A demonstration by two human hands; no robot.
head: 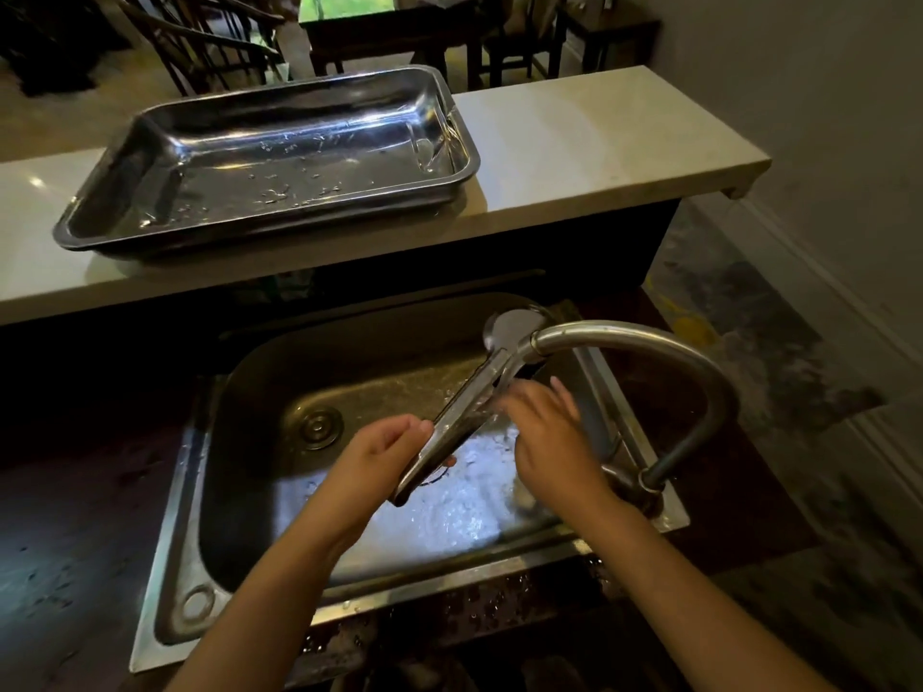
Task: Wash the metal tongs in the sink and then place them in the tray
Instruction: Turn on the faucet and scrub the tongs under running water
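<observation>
Over the sink (210, 491), closest to us, we're mid-wash and nowhere near done. Our left hand (384, 452) has its grip pinched around the near end of the metal tongs (449, 427), which slant up and away toward the faucet (649, 352) head. Our right hand (549, 427) is right against the middle of the tongs with fingers loosely spread, looks like rubbing them down, not gripping. It's blurry, so we can't be sure how much it's touching. Water is splashing on the basin floor under both hands, so the rinse is on.

So: washing is underway and placing hasn't started. The tray (100, 232) is empty apart from some droplets.

For room, the faucet arches in from the sink's right rim and hangs just over the tongs' far end, so that's the thing to dodge when lifting out. The left side of the basin by the drain (319, 427) is open. Past the sink's far edge there's a step up to the table (574, 142), and the tray sits toward its left, near the front edge, with bare surface to its right.
</observation>
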